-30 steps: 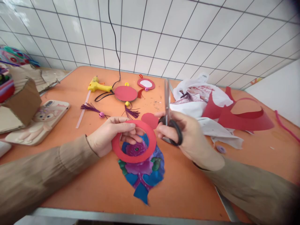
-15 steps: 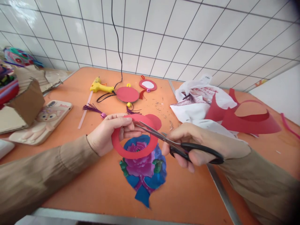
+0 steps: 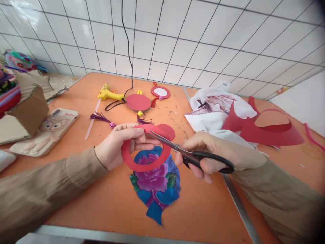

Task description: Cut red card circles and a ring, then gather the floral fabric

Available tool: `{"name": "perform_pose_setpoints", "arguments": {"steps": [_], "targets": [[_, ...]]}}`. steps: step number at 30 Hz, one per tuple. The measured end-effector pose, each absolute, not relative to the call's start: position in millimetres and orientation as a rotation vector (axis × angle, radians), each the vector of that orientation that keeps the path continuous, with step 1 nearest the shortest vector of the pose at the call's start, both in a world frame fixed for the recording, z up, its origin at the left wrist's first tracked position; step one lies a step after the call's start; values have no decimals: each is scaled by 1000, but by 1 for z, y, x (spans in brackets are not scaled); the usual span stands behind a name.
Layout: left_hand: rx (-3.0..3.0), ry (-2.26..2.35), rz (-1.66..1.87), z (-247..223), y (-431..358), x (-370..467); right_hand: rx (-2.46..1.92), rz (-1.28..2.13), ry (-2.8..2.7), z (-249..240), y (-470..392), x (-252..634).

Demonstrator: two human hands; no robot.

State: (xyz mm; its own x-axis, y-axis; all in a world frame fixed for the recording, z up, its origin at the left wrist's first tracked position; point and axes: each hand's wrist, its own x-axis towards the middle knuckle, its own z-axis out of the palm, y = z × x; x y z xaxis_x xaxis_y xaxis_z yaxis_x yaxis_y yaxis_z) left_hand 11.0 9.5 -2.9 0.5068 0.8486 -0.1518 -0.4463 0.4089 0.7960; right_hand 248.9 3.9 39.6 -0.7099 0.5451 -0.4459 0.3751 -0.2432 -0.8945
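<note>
Between the fingers of my left hand is a red paper ring, held at its upper left edge. A rounded red tab juts out at the ring's upper right. My right hand grips black-handled scissors. Their blades lie across the ring's upper part, the tips beside my left fingers. On the table below the ring is a blue fabric piece with a pink flower, partly covered by the ring.
On the orange table are a yellow glue gun, a red disc, a small red-rimmed oval, and a purple tassel. A phone and cardboard lie left; a white bag and red scraps right.
My right hand and the scissors have shifted slightly left, and the scissors' blades and handles are closer together. My left hand holds the ring almost in the same place.
</note>
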Motion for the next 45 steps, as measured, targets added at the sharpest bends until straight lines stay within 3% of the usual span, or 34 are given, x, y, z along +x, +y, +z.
{"name": "perform_pose_setpoints", "arguments": {"steps": [45], "targets": [[752, 518, 894, -2, 6, 13, -1186, 2041, -1858, 38, 4, 251]]}}
